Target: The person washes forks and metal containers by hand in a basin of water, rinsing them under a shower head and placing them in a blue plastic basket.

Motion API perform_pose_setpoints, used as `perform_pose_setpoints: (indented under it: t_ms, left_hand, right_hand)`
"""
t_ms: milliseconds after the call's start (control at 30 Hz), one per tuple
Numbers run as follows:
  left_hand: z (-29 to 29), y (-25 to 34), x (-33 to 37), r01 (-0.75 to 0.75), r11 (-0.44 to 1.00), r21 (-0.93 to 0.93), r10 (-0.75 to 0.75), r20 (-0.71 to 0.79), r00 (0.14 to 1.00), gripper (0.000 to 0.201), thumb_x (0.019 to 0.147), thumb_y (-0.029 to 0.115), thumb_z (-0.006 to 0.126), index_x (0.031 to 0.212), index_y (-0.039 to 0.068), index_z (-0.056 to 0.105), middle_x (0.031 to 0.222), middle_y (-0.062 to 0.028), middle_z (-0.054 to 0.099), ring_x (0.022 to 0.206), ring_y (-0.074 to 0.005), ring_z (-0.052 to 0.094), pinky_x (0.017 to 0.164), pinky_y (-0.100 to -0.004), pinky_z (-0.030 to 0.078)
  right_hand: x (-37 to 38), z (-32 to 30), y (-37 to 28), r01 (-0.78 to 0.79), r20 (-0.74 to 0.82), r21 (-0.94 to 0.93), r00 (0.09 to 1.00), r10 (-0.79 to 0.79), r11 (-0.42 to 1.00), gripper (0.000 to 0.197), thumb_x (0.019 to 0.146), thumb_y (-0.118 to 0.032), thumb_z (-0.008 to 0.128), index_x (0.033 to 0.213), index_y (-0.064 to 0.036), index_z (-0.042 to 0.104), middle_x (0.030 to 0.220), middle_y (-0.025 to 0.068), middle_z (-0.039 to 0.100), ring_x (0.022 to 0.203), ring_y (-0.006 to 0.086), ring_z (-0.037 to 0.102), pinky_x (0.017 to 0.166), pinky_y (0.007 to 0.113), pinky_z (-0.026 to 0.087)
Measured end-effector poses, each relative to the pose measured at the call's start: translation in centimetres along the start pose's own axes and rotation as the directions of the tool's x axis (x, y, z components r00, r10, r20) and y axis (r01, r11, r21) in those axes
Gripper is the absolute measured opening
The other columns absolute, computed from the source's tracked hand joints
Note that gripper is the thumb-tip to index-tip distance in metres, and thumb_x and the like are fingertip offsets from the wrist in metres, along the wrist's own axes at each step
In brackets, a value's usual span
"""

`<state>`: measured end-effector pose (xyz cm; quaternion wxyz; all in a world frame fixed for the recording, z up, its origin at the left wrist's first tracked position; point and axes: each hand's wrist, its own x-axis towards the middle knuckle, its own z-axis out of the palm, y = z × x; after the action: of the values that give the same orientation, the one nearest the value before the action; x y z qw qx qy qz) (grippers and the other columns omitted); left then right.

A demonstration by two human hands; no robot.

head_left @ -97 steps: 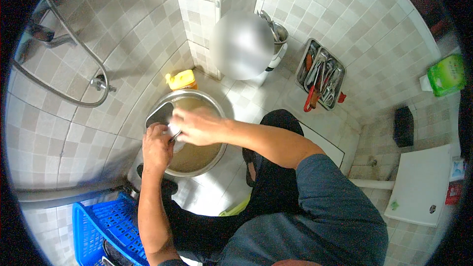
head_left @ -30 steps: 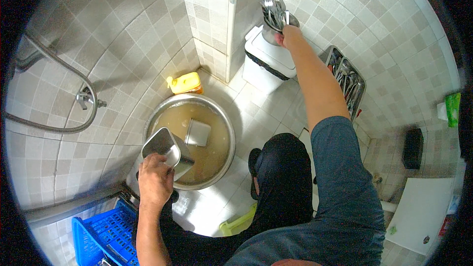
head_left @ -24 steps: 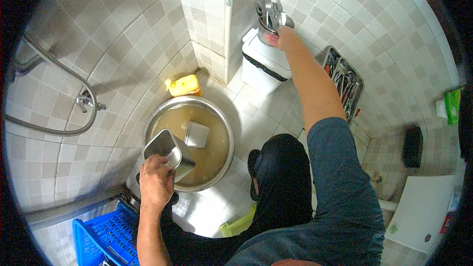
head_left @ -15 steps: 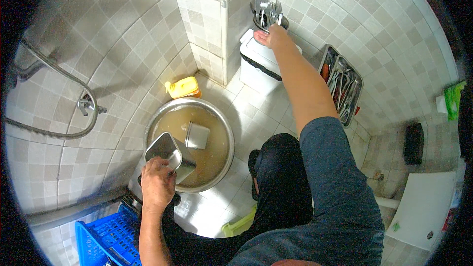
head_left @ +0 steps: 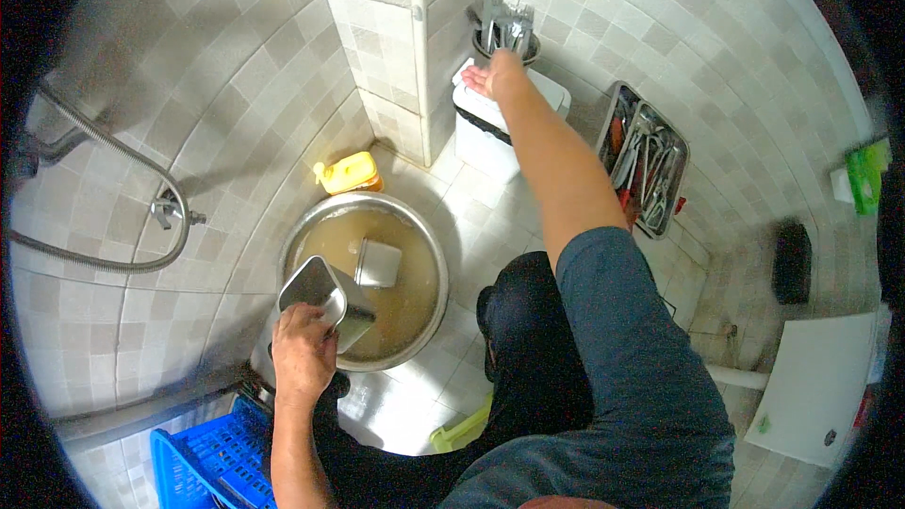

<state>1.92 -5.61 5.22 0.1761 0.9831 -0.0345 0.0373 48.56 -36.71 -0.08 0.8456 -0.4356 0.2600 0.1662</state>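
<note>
My left hand [head_left: 304, 344] grips the edge of a deep rectangular metal container [head_left: 353, 320], its mouth tilted up. The container is over the near left side of a large round metal basin [head_left: 441, 269] of cloudy brownish water. Another small metal container [head_left: 379, 264] sits in that water. My right arm reaches far forward, and my right hand [head_left: 488, 81] is beside a round holder [head_left: 531, 49] packed with upright cutlery [head_left: 509, 26]. The fingers of that hand stretch out to the left; its thumb side is hidden. Below it stands a white lidded bin [head_left: 485, 143].
Along the right wall lies a metal tray [head_left: 681, 179] of assorted utensils. A yellow bottle [head_left: 349, 172] stands behind the basin. On the left are a flexible hose [head_left: 170, 174] and a wall tap [head_left: 168, 210]. A blue plastic crate [head_left: 212, 452] sits at the lower left.
My right hand has shifted slightly left and down in the picture, beside the cutlery holder. My left hand and the metal container have hardly moved. The view has tilted a little.
</note>
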Motion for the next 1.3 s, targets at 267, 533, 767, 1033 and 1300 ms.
perform_pose_setpoints:
  t_ms: [267, 533, 767, 1033, 1300]
  left_hand:
    - [-0.5, 0.0, -0.9, -0.021, 0.999, 0.031, 0.022, -0.016, 1.0, 0.014, 0.068, 0.006, 0.073, 0.081, 0.006, 0.069, 0.106, -0.0109, 0.062, 0.109, -0.0326, 0.056, 0.091, -0.0442, 0.046]
    - [0.4, 3.1, 0.5, -0.211, 0.974, 0.086, 0.222, -0.148, 0.964, 0.015, 0.063, 0.005, 0.071, 0.078, 0.006, 0.067, 0.112, -0.0092, 0.061, 0.12, -0.0346, 0.052, 0.092, -0.0471, 0.044]
    - [0.5, 4.9, 2.1, -0.287, 0.92, 0.268, 0.343, -0.193, 0.919, 0.019, 0.073, 0.013, 0.073, 0.09, 0.005, 0.07, 0.133, -0.0142, 0.052, 0.136, -0.0369, 0.037, 0.115, -0.0542, 0.027]
    - [-1.4, 6.0, 2.2, -0.156, 0.98, 0.125, 0.178, -0.19, 0.965, 0.055, 0.074, 0.012, 0.074, 0.126, 0.002, 0.058, 0.141, -0.0203, 0.044, 0.138, -0.0418, 0.032, 0.114, -0.0524, 0.028]
    - [-1.4, 2.5, 0.5, -0.074, 0.991, 0.113, 0.093, -0.174, 0.98, 0.039, 0.077, 0.012, 0.073, 0.113, 0.001, 0.065, 0.132, -0.0198, 0.052, 0.132, -0.0403, 0.041, 0.108, -0.0481, 0.036]
  right_hand:
    - [-12.3, 3.3, 13.4, 0.139, 0.353, -0.793, 0.899, 0.26, 0.594, 0.048, 0.088, -0.05, 0.061, 0.089, -0.0015, 0.064, 0.07, 0.0086, 0.065, 0.044, 0.0139, 0.053, 0.036, 0.028, 0.036]
    - [-25.7, 3.6, 17.1, 0.437, 0.407, -0.894, 0.709, 0.575, 0.094, 0.046, 0.094, -0.043, 0.055, 0.089, 0.0016, 0.064, 0.067, 0.0119, 0.064, 0.042, 0.0116, 0.049, 0.035, 0.028, 0.034]
    - [-26.7, 2.2, 16.3, 0.454, 0.485, -0.874, 0.785, 0.385, 0.175, 0.03, 0.091, -0.022, 0.053, 0.083, 0.0049, 0.064, 0.064, 0.0127, 0.064, 0.044, 0.0165, 0.053, 0.039, 0.03, 0.04]
    - [-17.8, -8.5, 4.4, 0.438, 0.439, -0.899, 0.897, 0.051, 0.029, 0.032, 0.082, -0.028, 0.059, 0.076, 0.0037, 0.065, 0.062, 0.0116, 0.062, 0.045, 0.0152, 0.053, 0.037, 0.031, 0.038]
    - [-16.1, -11.8, -4.7, 0.069, -0.033, -0.923, 0.966, -0.257, 0.378, 0.028, 0.087, -0.021, 0.055, 0.069, 0.001, 0.059, 0.059, 0.0075, 0.056, 0.042, 0.0126, 0.046, 0.035, 0.029, 0.033]
